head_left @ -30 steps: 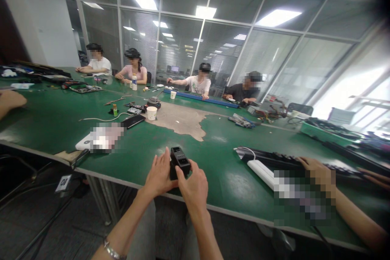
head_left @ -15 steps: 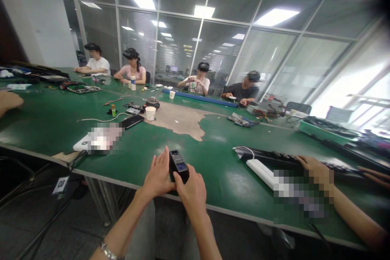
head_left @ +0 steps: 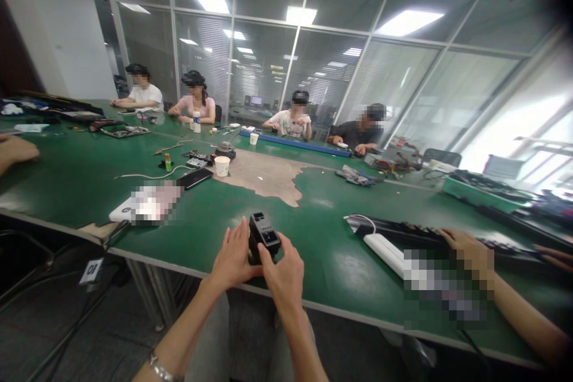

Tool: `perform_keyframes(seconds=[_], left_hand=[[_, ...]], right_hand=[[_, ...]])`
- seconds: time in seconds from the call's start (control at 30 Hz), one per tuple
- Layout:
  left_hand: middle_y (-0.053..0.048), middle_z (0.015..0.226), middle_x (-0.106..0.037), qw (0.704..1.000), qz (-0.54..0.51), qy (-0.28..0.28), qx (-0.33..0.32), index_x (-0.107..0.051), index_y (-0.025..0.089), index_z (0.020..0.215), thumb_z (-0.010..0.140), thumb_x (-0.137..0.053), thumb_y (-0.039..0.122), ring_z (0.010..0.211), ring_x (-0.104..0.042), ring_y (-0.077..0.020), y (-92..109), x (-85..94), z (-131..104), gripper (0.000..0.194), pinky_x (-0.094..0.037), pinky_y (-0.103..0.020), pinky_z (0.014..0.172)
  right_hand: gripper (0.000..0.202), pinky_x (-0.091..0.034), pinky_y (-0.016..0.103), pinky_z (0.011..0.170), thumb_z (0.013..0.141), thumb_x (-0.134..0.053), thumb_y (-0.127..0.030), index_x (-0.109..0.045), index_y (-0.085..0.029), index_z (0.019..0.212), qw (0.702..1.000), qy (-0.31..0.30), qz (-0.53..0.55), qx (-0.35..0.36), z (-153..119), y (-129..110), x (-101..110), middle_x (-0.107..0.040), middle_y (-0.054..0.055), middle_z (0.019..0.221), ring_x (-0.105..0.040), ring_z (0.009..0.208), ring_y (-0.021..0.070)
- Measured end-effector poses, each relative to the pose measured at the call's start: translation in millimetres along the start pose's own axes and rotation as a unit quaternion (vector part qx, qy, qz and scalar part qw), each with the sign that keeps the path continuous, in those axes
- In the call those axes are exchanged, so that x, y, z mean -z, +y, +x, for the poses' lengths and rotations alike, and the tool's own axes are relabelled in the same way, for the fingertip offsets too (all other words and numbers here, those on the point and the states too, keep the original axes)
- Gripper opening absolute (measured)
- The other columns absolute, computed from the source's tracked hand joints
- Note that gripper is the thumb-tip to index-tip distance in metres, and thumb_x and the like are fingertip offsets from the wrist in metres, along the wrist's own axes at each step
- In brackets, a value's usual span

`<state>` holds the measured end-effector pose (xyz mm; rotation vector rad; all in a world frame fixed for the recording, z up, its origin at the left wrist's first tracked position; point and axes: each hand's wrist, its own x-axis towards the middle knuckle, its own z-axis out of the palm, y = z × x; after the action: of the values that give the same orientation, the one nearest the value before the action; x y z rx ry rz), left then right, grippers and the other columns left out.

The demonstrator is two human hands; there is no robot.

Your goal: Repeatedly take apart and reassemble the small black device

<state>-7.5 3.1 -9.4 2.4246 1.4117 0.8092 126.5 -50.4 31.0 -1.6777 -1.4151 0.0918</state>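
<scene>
A small black box-shaped electronic device with a grey top, a row of buttons and a little dark screen stands near the front edge of the green table. My right hand grips it from the right, its thumb on the near side and fingers curved round the far right side. My left hand is at the device's left, its fingers stretched out and its thumb pointing toward the right hand. The device's underside and lower sides are partly hidden by my hands.
A paper cup, a black phone and a white power bank-like object lie to the left. On the right, a co-worker's hand rests by a long black part near a white strip. Several people sit across the table.
The device's screen, bluish before, now looks dark, and the device is tipped slightly differently. My hands have barely moved. A person across the table has lowered one hand.
</scene>
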Motion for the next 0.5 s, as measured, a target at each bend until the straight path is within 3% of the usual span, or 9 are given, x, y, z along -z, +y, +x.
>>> perform_keyframes(seconds=[0.2,0.37,0.5], left_hand=[[-0.023,0.155,-0.019,0.999,0.031,-0.025,0.010,-0.010,0.005,0.149,0.066,-0.058,0.078,0.144,-0.017,-0.0347,-2,-0.2,3,0.120,-0.012,-0.054,0.117],[-0.021,0.155,-0.022,0.999,0.048,-0.026,0.002,-0.019,0.007,0.148,0.072,-0.049,0.082,0.144,-0.019,-0.0335,-1,1.7,2,0.111,-0.012,-0.053,0.117],[-0.020,0.154,-0.023,0.998,0.049,-0.026,-0.002,-0.020,0.008,0.148,0.072,-0.046,0.083,0.143,-0.021,-0.0340,0,2.9,2,0.110,-0.013,-0.053,0.116]], right_hand=[[0.051,-0.042,0.035,0.092,0.083,-0.054,-0.047,-0.057,-0.016,0.123,0.997,0.071,0.016,-0.012,13,17,17,-0.065,0.011,0.113,-0.059,0.105,0.0241],[0.049,-0.043,0.036,0.089,0.083,-0.053,-0.046,-0.059,-0.015,0.120,0.998,0.039,-0.023,-0.042,15,46,12,-0.066,0.012,0.108,-0.060,0.102,0.0255],[0.048,-0.043,0.036,0.088,0.084,-0.052,-0.046,-0.058,-0.015,0.120,0.998,0.015,-0.045,-0.044,15,55,4,-0.066,0.012,0.107,-0.060,0.100,0.0268]])
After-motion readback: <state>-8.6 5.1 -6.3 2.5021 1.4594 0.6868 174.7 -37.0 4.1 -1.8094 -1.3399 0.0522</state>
